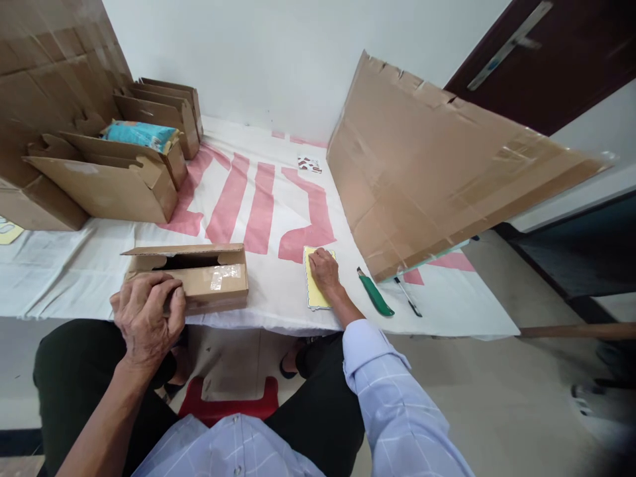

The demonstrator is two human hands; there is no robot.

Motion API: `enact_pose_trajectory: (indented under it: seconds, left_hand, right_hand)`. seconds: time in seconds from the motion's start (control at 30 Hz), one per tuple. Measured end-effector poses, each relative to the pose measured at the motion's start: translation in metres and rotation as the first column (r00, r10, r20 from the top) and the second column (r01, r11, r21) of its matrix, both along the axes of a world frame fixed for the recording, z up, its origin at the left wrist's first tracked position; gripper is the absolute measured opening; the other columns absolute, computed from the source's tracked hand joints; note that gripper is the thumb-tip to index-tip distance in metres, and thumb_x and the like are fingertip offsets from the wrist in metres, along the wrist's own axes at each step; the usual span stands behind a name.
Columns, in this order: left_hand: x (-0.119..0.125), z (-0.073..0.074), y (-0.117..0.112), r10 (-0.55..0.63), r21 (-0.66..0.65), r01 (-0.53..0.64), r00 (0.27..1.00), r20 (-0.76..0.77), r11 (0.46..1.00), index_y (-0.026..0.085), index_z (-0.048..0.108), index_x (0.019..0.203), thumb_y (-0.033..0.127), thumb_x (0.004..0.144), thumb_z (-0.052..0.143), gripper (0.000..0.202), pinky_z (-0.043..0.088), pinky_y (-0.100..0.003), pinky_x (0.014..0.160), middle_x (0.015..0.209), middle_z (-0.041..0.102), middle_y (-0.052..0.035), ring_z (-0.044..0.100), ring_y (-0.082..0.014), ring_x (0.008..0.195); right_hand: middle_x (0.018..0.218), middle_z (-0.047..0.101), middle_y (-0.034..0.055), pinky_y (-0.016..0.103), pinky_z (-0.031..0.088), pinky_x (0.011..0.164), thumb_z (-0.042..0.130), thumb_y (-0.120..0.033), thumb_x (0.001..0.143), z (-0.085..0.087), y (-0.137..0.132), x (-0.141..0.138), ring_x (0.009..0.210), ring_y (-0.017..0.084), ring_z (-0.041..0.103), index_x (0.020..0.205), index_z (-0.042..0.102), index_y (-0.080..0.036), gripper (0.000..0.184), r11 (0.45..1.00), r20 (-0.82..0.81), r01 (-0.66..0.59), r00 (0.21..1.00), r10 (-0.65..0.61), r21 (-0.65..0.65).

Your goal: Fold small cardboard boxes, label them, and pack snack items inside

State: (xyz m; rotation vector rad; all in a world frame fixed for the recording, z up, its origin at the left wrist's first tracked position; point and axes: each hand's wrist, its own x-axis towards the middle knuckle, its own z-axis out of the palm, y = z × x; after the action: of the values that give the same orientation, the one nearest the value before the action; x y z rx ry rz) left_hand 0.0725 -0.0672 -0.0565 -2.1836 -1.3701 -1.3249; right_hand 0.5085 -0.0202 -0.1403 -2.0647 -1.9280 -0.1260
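Note:
My left hand is closed over the near left end of a small cardboard box, its fingers curled on the top edge. The box's lid stands partly raised at the back, showing a dark gap, and clear tape lies across its right part. To the right, my right hand rests with bent fingers on a yellow card with a pale edge, lying flat on the cloth; its fingertips are partly hidden. A green utility knife lies just right of that hand, and beside it a thin pen-like tool.
Several cardboard boxes stand at the left, one bearing a blue packet. A big cardboard panel leans at the right. A small patterned card lies at the back of the white cloth. Below is a red stool.

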Motion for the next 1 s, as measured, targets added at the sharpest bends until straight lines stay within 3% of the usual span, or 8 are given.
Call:
enact_pose_trajectory:
  seconds: [0.37,0.7,0.83,1.0]
  left_hand:
    - [-0.001,-0.008,0.002,0.010,0.043,-0.008,0.999,-0.040,0.999,0.023,0.074,0.101,0.017,0.094,0.073,0.009,0.049,-0.049,0.094,0.105,0.077,-0.0115,0.072,-0.0343,0.107]
    - [0.000,-0.008,0.003,0.032,0.022,-0.031,0.999,-0.027,0.999,0.023,0.074,0.097,0.020,0.097,0.069,0.005,0.048,-0.052,0.096,0.107,0.076,-0.0126,0.069,-0.0345,0.107]
    - [0.000,-0.006,0.003,0.020,0.053,-0.018,0.999,-0.028,0.998,0.022,0.073,0.096,0.021,0.099,0.067,0.006,0.047,-0.050,0.094,0.105,0.076,-0.0130,0.068,-0.0334,0.105]
    - [0.000,-0.007,0.005,0.034,0.044,-0.032,0.999,-0.036,0.999,0.024,0.072,0.095,0.021,0.099,0.065,0.008,0.045,-0.049,0.094,0.103,0.075,-0.0119,0.067,-0.0325,0.105]
  right_hand:
    - [0.110,0.068,0.0098,0.037,0.034,0.076,0.050,-0.017,0.109,0.004,-0.010,-0.005,0.096,0.024,0.052,0.089,0.071,-0.022,0.029,0.997,0.106,0.003,0.994,0.006,-0.079]
    - [0.132,0.067,0.0140,0.042,0.039,0.088,0.049,-0.022,0.109,0.005,-0.026,-0.015,0.112,0.031,0.053,0.127,0.069,-0.022,0.026,0.994,0.083,0.012,0.997,-0.002,-0.111]
    - [0.128,0.069,0.0161,0.042,0.042,0.093,0.046,-0.021,0.109,0.004,-0.028,-0.019,0.111,0.031,0.055,0.122,0.068,-0.020,0.026,0.999,-0.044,0.019,0.999,-0.021,-0.040]
    - [0.108,0.072,0.0126,0.037,0.046,0.092,0.038,-0.015,0.108,0.005,-0.028,-0.003,0.102,0.027,0.059,0.108,0.069,-0.020,0.032,1.000,-0.156,0.014,0.988,-0.012,0.010]
